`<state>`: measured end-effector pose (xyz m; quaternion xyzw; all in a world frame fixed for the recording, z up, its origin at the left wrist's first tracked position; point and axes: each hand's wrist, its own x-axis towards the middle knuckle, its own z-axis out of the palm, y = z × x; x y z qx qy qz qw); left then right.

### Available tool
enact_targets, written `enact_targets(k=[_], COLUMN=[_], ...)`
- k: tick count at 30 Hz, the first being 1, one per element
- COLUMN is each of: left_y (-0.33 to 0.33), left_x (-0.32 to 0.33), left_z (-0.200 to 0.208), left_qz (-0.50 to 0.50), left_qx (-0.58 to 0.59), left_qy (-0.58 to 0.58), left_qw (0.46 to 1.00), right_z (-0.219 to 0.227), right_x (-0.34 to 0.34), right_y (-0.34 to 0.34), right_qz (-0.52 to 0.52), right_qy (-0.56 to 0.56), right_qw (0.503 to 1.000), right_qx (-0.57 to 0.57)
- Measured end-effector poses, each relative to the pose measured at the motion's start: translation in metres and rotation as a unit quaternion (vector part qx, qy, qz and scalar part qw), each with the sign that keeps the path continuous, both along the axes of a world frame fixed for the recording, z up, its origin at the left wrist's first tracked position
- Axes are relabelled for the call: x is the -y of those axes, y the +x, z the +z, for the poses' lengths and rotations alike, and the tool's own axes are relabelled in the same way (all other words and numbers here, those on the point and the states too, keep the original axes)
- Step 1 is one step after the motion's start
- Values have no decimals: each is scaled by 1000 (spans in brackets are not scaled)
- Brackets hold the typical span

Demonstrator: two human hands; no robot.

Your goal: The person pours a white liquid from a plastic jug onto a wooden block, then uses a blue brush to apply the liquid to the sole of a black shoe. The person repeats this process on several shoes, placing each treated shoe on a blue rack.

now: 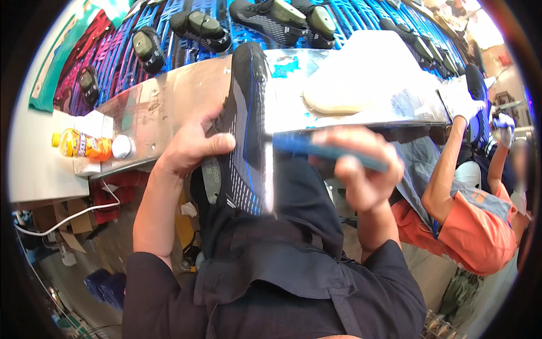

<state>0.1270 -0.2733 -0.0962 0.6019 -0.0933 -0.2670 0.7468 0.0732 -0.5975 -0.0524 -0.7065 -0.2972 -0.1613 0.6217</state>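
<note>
My left hand (pixel 195 141) is closed around a black and grey knit shoe upper (pixel 240 124), its thumb along the side. The shoe stands lengthwise, toe away from me, above my lap. A greenish last (pixel 211 179) shows beside its heel end. My right hand (pixel 364 164) grips a blue-handled tool (pixel 316 148), smeared by motion. Its dark tip meets the shoe's right edge, about midway along. That edge is a bright white strip, and glare hides its detail. The tool's exact kind cannot be made out.
A metal-topped bench (pixel 152 101) runs ahead, with a glaring white shape (pixel 361 73) on it. Beyond, a blue and red rack (pixel 217 17) holds several black shoes on lasts. An orange bottle (pixel 84 144) is at left. At right, a co-worker in an orange shirt (pixel 471 226) handles a dark blue shoe (pixel 477 101).
</note>
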Motion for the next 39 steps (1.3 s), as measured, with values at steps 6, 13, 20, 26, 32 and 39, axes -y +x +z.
enact_targets(k=[6,13,20,26,32,39], left_y=[-8,-8,-10,-10,-12,-12], left_x=[11,11,15,18,17,15], left_z=[16,21,25,28,23,16], left_qz=[-35,-17,1,28,49,67], left_qx=[34,-4,-53,-47,-59,-59], left_qy=[43,50,70,99,93,60], left_qw=[998,999,996,994,993,994], right_z=[8,9,4,2,2,-3], right_x=[2,17,18,14,20,22], right_y=[85,79,66,49,40,37], right_qz=[-18,35,26,-4,47,103], right_qy=[67,11,-3,-69,-123,-66], right_qw=[998,999,1000,997,990,989], right_qx=[-14,-29,-16,-30,-55,-82])
